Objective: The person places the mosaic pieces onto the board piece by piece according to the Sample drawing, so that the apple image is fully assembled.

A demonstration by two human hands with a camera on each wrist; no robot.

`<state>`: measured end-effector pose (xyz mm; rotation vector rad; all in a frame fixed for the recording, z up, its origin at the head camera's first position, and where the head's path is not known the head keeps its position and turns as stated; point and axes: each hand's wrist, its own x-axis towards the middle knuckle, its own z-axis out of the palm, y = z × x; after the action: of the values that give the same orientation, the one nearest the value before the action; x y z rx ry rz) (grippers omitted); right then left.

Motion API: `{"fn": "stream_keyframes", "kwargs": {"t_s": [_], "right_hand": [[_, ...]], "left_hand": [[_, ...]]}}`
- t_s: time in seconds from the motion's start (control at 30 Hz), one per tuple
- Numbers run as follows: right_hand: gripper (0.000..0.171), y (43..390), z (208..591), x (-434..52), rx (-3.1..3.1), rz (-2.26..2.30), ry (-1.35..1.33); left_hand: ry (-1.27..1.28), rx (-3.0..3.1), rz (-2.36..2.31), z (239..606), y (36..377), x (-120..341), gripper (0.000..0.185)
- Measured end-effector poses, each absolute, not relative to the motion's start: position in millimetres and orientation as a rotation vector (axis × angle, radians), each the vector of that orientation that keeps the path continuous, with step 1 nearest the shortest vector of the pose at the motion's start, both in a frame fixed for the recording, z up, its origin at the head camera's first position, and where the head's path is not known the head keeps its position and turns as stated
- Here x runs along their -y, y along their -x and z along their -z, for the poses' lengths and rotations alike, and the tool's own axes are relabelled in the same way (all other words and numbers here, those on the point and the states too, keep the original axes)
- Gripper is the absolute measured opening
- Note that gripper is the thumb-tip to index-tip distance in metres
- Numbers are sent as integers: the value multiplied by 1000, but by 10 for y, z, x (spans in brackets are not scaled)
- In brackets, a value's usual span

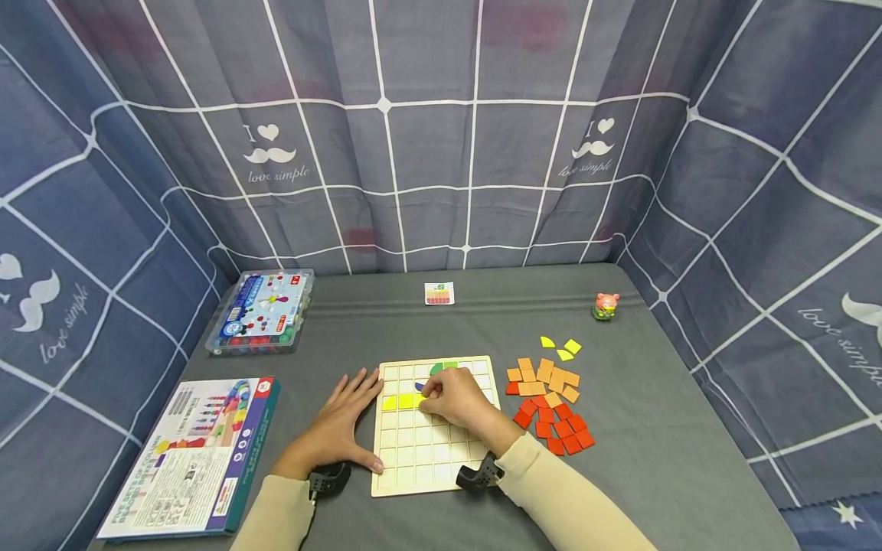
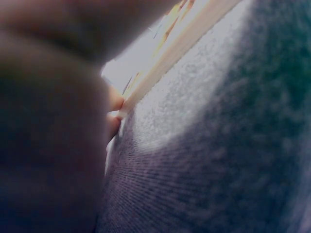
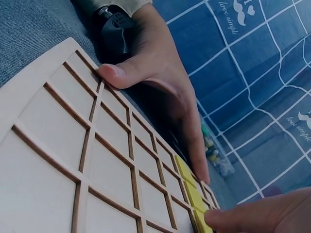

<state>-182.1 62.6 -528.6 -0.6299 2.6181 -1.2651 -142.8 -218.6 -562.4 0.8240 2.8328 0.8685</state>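
Note:
A wooden grid board (image 1: 420, 451) (image 3: 58, 160) lies on the grey cloth. My left hand (image 1: 341, 421) (image 3: 160, 82) rests flat beside the board's left edge, fingers straight, thumb on the frame. My right hand (image 1: 451, 398) is on the board's upper rows, its fingers curled down onto a yellow tile at the end of a short yellow row (image 1: 396, 401) (image 3: 187, 177); a fingertip (image 3: 252, 218) touches that row. A small blue piece (image 1: 419, 386) shows beside those fingers, and green pieces (image 1: 444, 367) sit in the top row. The left wrist view is mostly blocked by the hand, showing only the board edge (image 2: 184, 43).
Loose orange tiles (image 1: 544, 376), red tiles (image 1: 554, 425) and yellow-green pieces (image 1: 561, 348) lie right of the board. A pink pig toy (image 1: 605, 305) and a small card (image 1: 439, 293) sit further back. A plastic parts box (image 1: 262, 310) and a printed box (image 1: 196, 451) are at the left.

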Motion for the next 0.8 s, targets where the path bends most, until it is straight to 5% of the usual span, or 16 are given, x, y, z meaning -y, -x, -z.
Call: {"fn": "stream_keyframes", "kwargs": {"t_s": [0.37,0.8], "right_hand": [[10,1949,5130,-972,-2446,1469,619],[25,2541,4842,-2131,-2841,1264,355]], "left_hand": [[-845,-2829,-883,5597,1424,2194,147],[-827,-2815,-919,5627,1417,2188,147]]}}
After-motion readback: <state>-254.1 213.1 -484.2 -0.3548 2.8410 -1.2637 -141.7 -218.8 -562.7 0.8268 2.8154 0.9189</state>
